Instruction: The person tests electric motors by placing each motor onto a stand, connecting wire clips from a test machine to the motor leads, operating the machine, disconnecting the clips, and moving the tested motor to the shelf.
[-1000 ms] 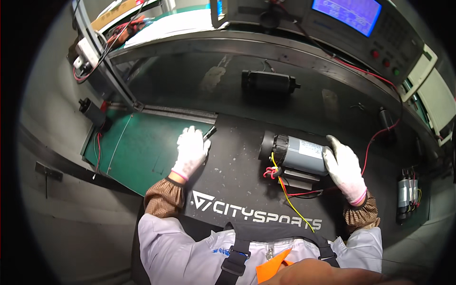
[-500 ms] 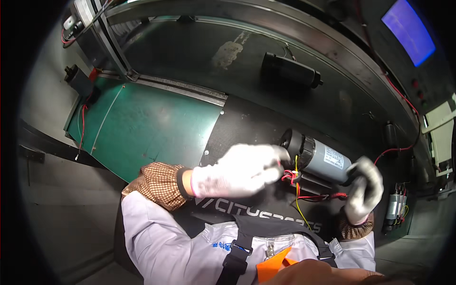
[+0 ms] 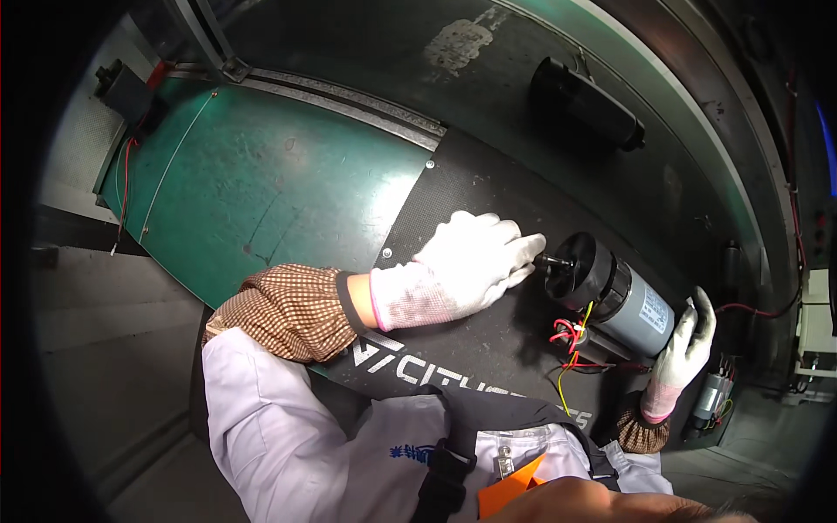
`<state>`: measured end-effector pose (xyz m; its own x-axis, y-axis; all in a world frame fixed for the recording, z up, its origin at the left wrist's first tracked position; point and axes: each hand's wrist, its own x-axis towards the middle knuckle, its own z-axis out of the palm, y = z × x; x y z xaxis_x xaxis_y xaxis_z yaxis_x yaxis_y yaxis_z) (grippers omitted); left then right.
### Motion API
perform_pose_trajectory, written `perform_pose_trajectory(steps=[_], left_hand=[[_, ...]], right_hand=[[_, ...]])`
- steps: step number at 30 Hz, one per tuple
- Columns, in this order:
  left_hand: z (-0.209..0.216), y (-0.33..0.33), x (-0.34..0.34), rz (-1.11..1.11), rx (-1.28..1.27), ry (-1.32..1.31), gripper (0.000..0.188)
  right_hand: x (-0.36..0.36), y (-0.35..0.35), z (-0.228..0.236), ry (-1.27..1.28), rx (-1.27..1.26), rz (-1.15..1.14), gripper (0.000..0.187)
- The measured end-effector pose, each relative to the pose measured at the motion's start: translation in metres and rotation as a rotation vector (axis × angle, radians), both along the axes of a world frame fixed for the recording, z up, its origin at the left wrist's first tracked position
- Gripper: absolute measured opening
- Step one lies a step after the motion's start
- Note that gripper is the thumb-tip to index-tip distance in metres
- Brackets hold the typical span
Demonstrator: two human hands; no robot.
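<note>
A grey cylindrical motor (image 3: 647, 315) with a black front end lies slanted on the black mat, its shaft pointing left. Red and yellow wires (image 3: 571, 331) come out beside it. My left hand (image 3: 475, 261), in a white glove, has its fingers closed at the tip of the shaft (image 3: 555, 261) and seems to pinch it. My gloved right hand (image 3: 683, 353) rests by the motor's rear end with fingers stretched upward. Whether its palm presses on the motor is hard to see.
Behind the mat a black motor (image 3: 586, 105) lies on the dark surface. A smaller motor with wires (image 3: 713, 397) is at the right. Another motor (image 3: 125, 91) with red wire stands at the far left, beside the green bench top (image 3: 270, 174). A metal rail (image 3: 340, 103) edges the bench.
My left hand has come from the wires beside the motor to its shaft. My right hand's curled fingers have straightened by the rear end. The view has shifted, and the motor's front faces me more.
</note>
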<state>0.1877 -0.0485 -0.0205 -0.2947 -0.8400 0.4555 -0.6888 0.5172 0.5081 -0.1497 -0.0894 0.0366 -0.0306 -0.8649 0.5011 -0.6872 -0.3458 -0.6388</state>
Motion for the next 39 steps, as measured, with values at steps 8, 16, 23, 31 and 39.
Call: perform_pose_trajectory(steps=[8,16,23,31,39], left_hand=[[0.054,0.013,0.005,0.008,-0.004,-0.122,0.041],[0.086,0.046,-0.053,-0.283,0.151,-0.115,0.039],[0.060,0.056,-0.065,-0.102,-0.030,0.053,0.047],[-0.026,0.020,0.003,0.456,-0.154,-0.365,0.036],[-0.036,0.021,-0.004,0.516,-0.191,-0.594,0.035]], right_hand=[[0.001,0.020,0.013,-0.062,-0.110,0.485,0.032],[0.054,0.039,0.037,0.242,-0.072,0.990,0.041],[-0.030,0.043,0.022,0.087,-0.352,0.636,0.047],[-0.128,0.002,-0.032,0.126,0.234,0.487,0.028],[-0.121,0.000,-0.029,-0.356,0.737,0.450,0.039]])
